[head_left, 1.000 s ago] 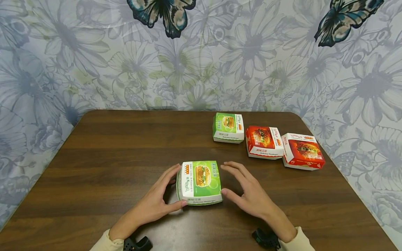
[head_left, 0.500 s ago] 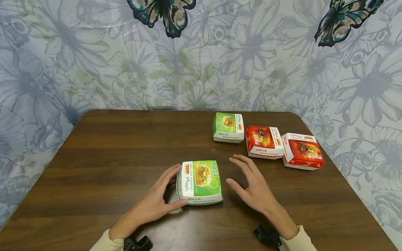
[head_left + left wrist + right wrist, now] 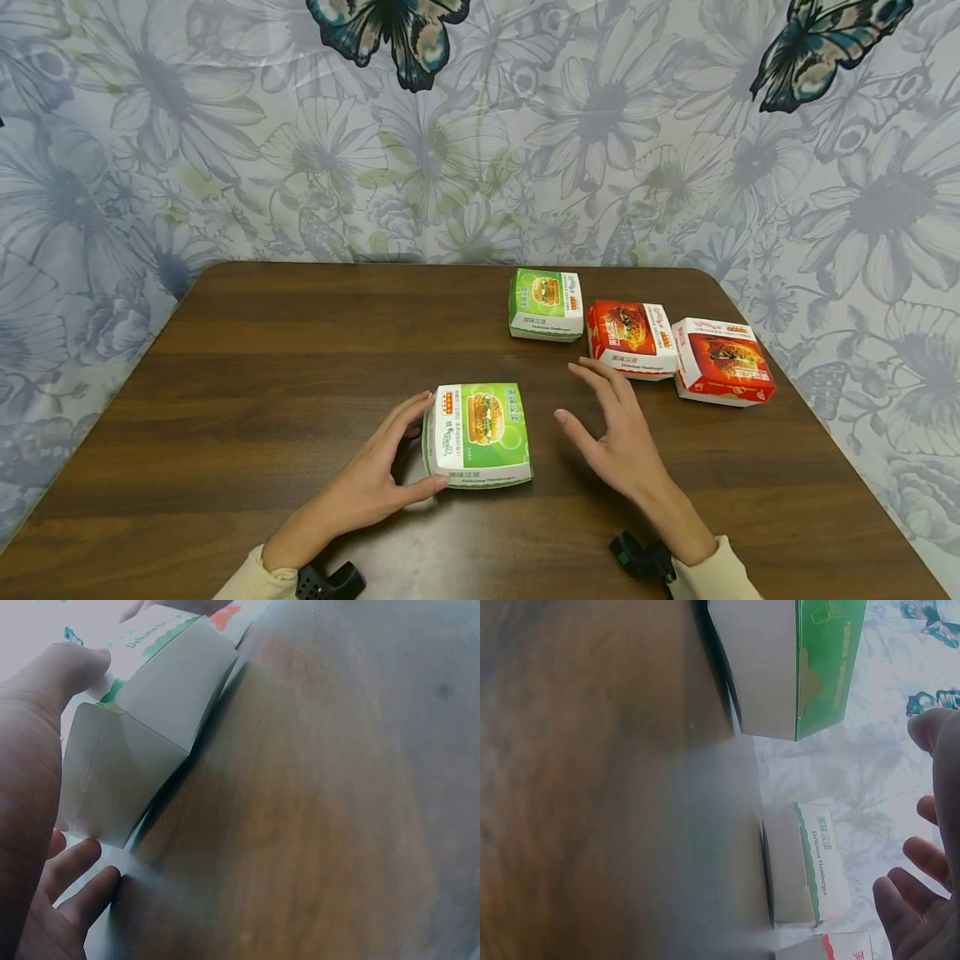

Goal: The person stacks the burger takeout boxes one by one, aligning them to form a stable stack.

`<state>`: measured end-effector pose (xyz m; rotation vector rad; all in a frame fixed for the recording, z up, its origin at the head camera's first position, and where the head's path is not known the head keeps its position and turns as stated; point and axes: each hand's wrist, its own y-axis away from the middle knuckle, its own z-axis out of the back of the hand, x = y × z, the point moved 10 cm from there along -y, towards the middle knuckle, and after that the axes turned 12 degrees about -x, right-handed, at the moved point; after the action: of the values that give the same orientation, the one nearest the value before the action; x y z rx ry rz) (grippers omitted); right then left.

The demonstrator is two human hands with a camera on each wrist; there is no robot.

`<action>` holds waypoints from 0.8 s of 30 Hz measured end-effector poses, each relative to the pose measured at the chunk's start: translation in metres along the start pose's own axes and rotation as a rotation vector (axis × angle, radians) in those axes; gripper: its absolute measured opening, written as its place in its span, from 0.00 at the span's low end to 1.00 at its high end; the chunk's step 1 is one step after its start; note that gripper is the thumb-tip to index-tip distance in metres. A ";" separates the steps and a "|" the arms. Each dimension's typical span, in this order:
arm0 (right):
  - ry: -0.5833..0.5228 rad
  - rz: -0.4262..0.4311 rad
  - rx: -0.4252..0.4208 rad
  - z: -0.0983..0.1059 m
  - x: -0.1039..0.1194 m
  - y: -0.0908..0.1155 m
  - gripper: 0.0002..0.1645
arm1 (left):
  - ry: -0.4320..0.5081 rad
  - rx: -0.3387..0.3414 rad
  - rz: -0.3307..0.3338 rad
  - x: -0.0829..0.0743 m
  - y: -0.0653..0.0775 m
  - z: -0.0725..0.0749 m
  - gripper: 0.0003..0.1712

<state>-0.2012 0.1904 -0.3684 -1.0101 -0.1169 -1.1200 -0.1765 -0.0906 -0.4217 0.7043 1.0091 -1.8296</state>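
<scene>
A green-and-white hamburger box [image 3: 483, 435] lies in front of the person at mid-table. The left hand [image 3: 375, 475] holds it loosely by its left side, thumb at the front left corner, fingers along the side towards the back. In the left wrist view that thumb [image 3: 79, 666] touches the box's [image 3: 180, 686] edge. Apart from this box, the right hand [image 3: 618, 437] hovers to its right, fingers relaxed and spread, holding nothing. Its fingertips come near a red hamburger box [image 3: 630, 337]. The right wrist view also shows the right hand [image 3: 922, 892] away from the boxes.
Behind the red box, to the left, stands another green hamburger box [image 3: 545, 304]. A second red hamburger box [image 3: 723, 362] sits at the right, against the first. The brown wooden table [image 3: 262, 375] ends at a floral-patterned backdrop [image 3: 480, 167].
The right hand has moved away from the near green box, rightward and towards the back, closer to the red box. The left hand and all boxes have stayed in place.
</scene>
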 end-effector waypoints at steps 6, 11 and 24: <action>0.021 -0.021 -0.035 0.006 -0.007 -0.003 0.39 | 0.008 0.003 -0.003 0.000 0.000 -0.001 0.56; 0.032 -0.031 -0.079 0.012 -0.012 -0.006 0.40 | 0.007 0.007 0.003 0.000 0.000 -0.001 0.56; 0.039 -0.036 -0.202 0.028 -0.023 -0.012 0.40 | 0.011 0.027 0.021 0.002 0.000 -0.002 0.57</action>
<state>-0.2106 0.2254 -0.3573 -1.1684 0.0099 -1.2004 -0.1770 -0.0899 -0.4240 0.7389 0.9827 -1.8259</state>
